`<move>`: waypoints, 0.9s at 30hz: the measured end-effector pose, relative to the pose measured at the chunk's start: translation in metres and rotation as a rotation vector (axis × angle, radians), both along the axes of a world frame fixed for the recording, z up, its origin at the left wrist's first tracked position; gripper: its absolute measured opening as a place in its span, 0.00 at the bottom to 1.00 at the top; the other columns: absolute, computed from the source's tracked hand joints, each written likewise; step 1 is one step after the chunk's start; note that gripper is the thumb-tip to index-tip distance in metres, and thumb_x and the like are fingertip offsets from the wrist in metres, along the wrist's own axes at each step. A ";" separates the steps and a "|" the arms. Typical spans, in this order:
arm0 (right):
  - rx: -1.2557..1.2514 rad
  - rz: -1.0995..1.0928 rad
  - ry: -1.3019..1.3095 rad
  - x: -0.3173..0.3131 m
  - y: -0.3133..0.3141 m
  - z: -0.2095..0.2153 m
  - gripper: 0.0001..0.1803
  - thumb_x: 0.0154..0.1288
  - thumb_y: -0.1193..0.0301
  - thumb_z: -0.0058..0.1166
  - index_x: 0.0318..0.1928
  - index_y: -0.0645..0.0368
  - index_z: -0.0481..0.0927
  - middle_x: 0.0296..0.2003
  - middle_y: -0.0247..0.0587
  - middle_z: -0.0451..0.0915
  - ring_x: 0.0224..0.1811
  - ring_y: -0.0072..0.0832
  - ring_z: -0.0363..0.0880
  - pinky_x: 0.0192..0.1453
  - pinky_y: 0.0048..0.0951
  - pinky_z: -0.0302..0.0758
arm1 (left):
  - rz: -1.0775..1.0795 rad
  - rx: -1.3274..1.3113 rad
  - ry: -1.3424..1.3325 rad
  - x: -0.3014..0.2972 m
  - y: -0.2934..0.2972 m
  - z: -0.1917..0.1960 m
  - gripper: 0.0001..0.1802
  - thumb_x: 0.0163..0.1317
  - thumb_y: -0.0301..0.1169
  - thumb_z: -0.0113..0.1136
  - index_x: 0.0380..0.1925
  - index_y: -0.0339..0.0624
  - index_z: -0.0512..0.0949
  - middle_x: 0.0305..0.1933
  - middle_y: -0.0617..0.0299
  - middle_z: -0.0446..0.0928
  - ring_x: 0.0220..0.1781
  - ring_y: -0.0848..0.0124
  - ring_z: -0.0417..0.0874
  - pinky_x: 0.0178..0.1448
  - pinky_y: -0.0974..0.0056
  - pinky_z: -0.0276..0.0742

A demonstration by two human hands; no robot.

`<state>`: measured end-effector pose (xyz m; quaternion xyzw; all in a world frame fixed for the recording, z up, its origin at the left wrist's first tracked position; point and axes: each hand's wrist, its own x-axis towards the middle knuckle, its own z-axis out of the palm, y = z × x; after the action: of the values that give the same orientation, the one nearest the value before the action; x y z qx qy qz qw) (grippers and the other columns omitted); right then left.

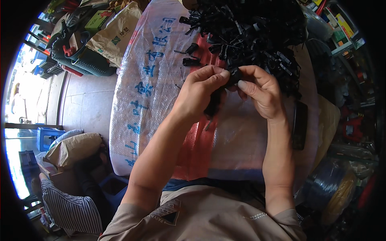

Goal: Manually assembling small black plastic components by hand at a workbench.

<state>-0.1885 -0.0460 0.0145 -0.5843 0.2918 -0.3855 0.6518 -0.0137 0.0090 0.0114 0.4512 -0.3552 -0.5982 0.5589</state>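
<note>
Between my two hands is a small black plastic part [234, 76], held just in front of a heap of similar pieces. My left hand [204, 86] pinches its left side with thumb and forefinger. From the other side, the thumb and fingers of my right hand [259, 89] close on it. Beyond them the big pile of black plastic parts [257, 32] spreads over a white woven sack [132, 100] with a red stripe. Two loose black pieces [191, 61] lie left of the pile. Below my left hand are more dark pieces [213, 106], partly hidden by it.
A dark flat rectangular object [300, 125] lies beside my right forearm. Paper sacks [116, 38] and a dark green container [86, 56] stand at the far left. Someone in striped clothing [70, 207] is at the lower left. Wrapped coils [331, 184] sit at the right.
</note>
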 end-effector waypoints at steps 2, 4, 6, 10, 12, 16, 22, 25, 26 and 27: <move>-0.012 0.022 0.028 -0.009 -0.003 0.001 0.08 0.66 0.73 0.57 0.42 0.65 0.79 0.26 0.30 0.78 0.25 0.13 0.72 0.30 0.16 0.69 | -0.182 0.070 0.279 0.002 0.000 0.000 0.10 0.69 0.34 0.54 0.34 0.39 0.76 0.30 0.61 0.79 0.20 0.78 0.76 0.26 0.72 0.73; -0.091 0.086 0.072 -0.014 -0.005 0.000 0.07 0.67 0.73 0.57 0.40 0.64 0.79 0.26 0.32 0.79 0.23 0.14 0.72 0.27 0.16 0.69 | -0.189 0.071 0.257 0.001 0.001 -0.001 0.11 0.68 0.34 0.56 0.39 0.37 0.76 0.31 0.62 0.79 0.21 0.78 0.76 0.26 0.72 0.73; -0.088 0.092 0.090 -0.015 -0.004 0.002 0.06 0.67 0.73 0.56 0.40 0.64 0.79 0.26 0.33 0.80 0.22 0.14 0.72 0.27 0.16 0.70 | -0.115 -0.087 -0.142 -0.001 0.003 0.003 0.14 0.65 0.33 0.60 0.44 0.32 0.77 0.27 0.63 0.78 0.22 0.82 0.72 0.24 0.74 0.67; -0.090 0.127 0.199 -0.014 0.000 0.009 0.05 0.67 0.74 0.55 0.39 0.64 0.78 0.24 0.33 0.79 0.23 0.15 0.74 0.27 0.17 0.71 | -0.166 -0.213 -0.525 0.006 0.005 0.005 0.20 0.62 0.31 0.63 0.50 0.30 0.75 0.33 0.62 0.79 0.34 0.78 0.79 0.38 0.72 0.75; -0.120 0.131 0.195 -0.011 0.004 0.012 0.05 0.67 0.74 0.55 0.39 0.65 0.78 0.24 0.33 0.79 0.23 0.15 0.75 0.27 0.17 0.72 | -0.164 -0.216 -0.585 0.008 0.005 0.008 0.21 0.60 0.32 0.62 0.50 0.28 0.75 0.34 0.60 0.80 0.35 0.76 0.79 0.41 0.70 0.76; -0.163 0.112 0.234 -0.006 0.009 0.010 0.04 0.67 0.76 0.53 0.39 0.65 0.78 0.24 0.32 0.79 0.24 0.15 0.76 0.29 0.17 0.73 | -0.151 -0.335 -0.652 0.009 0.003 0.002 0.19 0.59 0.32 0.60 0.47 0.29 0.76 0.32 0.58 0.80 0.32 0.75 0.79 0.38 0.68 0.76; -0.431 -0.001 0.398 0.011 0.024 0.014 0.08 0.60 0.73 0.62 0.38 0.62 0.77 0.24 0.30 0.77 0.23 0.12 0.72 0.26 0.19 0.70 | -0.013 -0.256 0.250 0.040 -0.010 0.001 0.19 0.63 0.31 0.49 0.52 0.34 0.72 0.36 0.53 0.81 0.29 0.69 0.81 0.29 0.67 0.78; -0.835 0.057 0.661 0.032 0.046 -0.004 0.16 0.51 0.72 0.65 0.40 0.59 0.74 0.28 0.42 0.78 0.28 0.38 0.81 0.31 0.36 0.75 | 0.009 -0.225 0.623 0.067 -0.016 -0.012 0.17 0.67 0.39 0.49 0.49 0.41 0.74 0.43 0.50 0.81 0.36 0.61 0.84 0.33 0.62 0.81; -0.871 0.083 0.734 0.037 0.050 -0.012 0.16 0.53 0.72 0.63 0.41 0.59 0.73 0.29 0.46 0.79 0.28 0.42 0.81 0.33 0.40 0.77 | 0.055 -0.175 0.685 0.071 -0.020 -0.016 0.17 0.67 0.41 0.50 0.48 0.41 0.74 0.44 0.50 0.81 0.38 0.60 0.84 0.33 0.62 0.81; -0.909 0.117 0.799 0.041 0.053 -0.015 0.16 0.54 0.71 0.61 0.42 0.59 0.71 0.30 0.50 0.79 0.29 0.47 0.81 0.34 0.43 0.78 | 0.121 -0.132 0.734 0.077 -0.020 -0.021 0.15 0.67 0.41 0.54 0.43 0.41 0.76 0.44 0.52 0.80 0.39 0.59 0.84 0.33 0.61 0.81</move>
<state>-0.1470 0.0073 -0.0004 -0.9186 0.2875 -0.1860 0.1972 0.0631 -0.0110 -0.0098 0.1898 -0.1420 -0.6618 0.7112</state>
